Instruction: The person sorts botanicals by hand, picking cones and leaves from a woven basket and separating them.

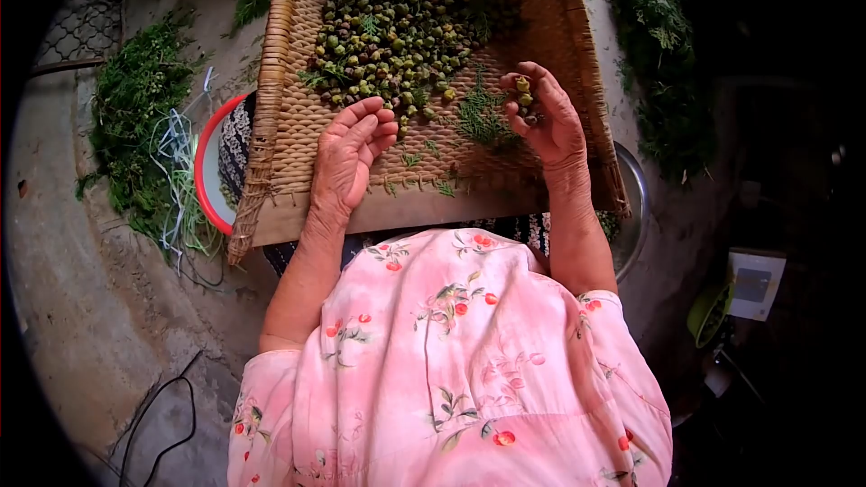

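Note:
A woven wicker scoop basket (289, 140) lies across my lap, holding a heap of small green seed cones (388, 36). My left hand (347, 149) is over its near left part, fingers curled together with the thumb against them. Whatever the fingertips pinch, if anything, is hidden. A few cones lie just beyond these fingertips. On the right, my right hand (555, 122) is raised over the basket, thumb and fingers closed around a few green cones (524, 95). Feathery green sprigs (484, 113) lie on the weave between the hands.
Piles of cut evergreen branches (144, 99) lie on the ground at left and right. A red-rimmed basin (206, 167) is partly under the basket's left side, near tangled pale string (178, 180). A metal basin (639, 207) shows at right. A black cable (191, 410) lies lower left.

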### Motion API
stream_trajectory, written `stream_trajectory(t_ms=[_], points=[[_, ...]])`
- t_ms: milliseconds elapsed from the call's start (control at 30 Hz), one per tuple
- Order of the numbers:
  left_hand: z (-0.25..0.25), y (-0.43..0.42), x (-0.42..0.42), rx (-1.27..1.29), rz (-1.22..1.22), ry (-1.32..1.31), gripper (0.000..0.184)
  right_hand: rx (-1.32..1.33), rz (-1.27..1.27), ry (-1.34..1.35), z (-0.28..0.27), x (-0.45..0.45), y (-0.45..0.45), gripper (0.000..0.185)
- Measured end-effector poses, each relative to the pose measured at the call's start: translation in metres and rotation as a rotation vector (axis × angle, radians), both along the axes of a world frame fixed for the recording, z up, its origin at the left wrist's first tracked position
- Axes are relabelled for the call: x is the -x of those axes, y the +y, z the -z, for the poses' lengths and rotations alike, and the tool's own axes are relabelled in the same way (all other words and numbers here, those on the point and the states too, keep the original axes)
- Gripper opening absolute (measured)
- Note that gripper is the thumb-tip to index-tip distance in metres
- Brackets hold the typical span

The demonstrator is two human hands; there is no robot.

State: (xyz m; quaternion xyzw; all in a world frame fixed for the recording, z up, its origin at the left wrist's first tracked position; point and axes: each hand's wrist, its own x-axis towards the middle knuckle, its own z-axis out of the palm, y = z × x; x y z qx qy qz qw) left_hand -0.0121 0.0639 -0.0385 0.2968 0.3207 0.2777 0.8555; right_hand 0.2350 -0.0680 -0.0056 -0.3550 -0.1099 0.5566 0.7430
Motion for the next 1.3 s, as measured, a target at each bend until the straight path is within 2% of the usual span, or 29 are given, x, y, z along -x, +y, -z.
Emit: stream_trajectory(t_ms=[100,167,233,267,367,433,567,633,700,800,867,900,933,967,1067,1133,1200,1233,1300], points=[[0.0,0.0,0.0,-0.002,-0.001,0.003,0.023,0.11,0.117,-0.095,0.014,-0.002,0.009,0.016],[-0.001,0.0,0.0,-0.007,-0.001,0.004,0.023,0.237,-0.049,-0.293,0.014,-0.001,0.018,0.011],[-0.001,0.0,0.0,0.003,0.0,0.009,0.023,0.495,-0.106,-0.901,0.006,0.021,0.033,0.011],[-0.001,0.0,-0.001,0.001,-0.001,0.009,0.023,0.316,-0.023,-1.308,0.026,0.023,0.038,0.013],[-0.001,0.0,0.0,0.006,-0.003,-0.002,0.023,0.496,-0.127,-1.786,0.022,0.043,0.05,0.017],[-0.002,0.0,-0.001,0.002,-0.003,0.012,0.023,0.547,-0.179,-1.815,0.023,0.049,0.05,0.018],[-0.002,0.001,0.0,0.009,-0.004,0.012,0.023,0.476,-0.064,-1.736,0.03,0.043,0.043,0.018],[-0.003,0.0,-0.001,0.009,-0.002,0.013,0.023,0.377,0.058,-1.536,0.012,0.034,0.028,0.019],[-0.004,0.0,-0.001,0.013,-0.004,0.01,0.024,0.421,0.202,-1.477,-0.023,0.023,0.009,0.019],[-0.007,-0.001,-0.001,0.016,-0.004,0.012,0.024,0.441,0.545,-1.594,-0.054,-0.013,-0.036,0.018],[-0.005,0.0,-0.001,0.018,-0.001,0.009,0.024,0.6,0.655,-1.458,-0.057,-0.046,-0.079,0.019],[-0.005,-0.001,-0.001,0.023,-0.014,0.006,0.024,0.723,0.713,-1.538,-0.053,-0.062,-0.102,0.018],[-0.006,-0.001,-0.001,0.023,-0.009,0.0,0.024,0.806,0.724,-1.418,-0.046,-0.075,-0.125,0.019],[-0.007,0.0,-0.001,0.024,-0.003,-0.005,0.024,0.99,0.65,-1.484,-0.042,-0.085,-0.15,0.02],[-0.008,-0.002,-0.001,0.032,-0.015,-0.003,0.024,1.182,0.539,-1.501,-0.006,-0.104,-0.223,0.023],[-0.007,-0.001,-0.001,0.017,-0.005,-0.009,0.024,1.258,0.482,-1.484,-0.005,-0.098,-0.23,0.024],[-0.007,0.0,-0.001,0.018,0.001,-0.004,0.024,1.301,0.63,-1.781,-0.008,-0.085,-0.226,0.022],[-0.007,0.0,-0.001,0.016,0.003,0.0,0.024,1.309,0.628,-1.777,-0.017,-0.074,-0.21,0.022],[-0.006,-0.001,-0.001,0.018,0.011,0.008,0.024,1.035,0.924,-1.733,-0.042,-0.05,-0.158,0.019]])
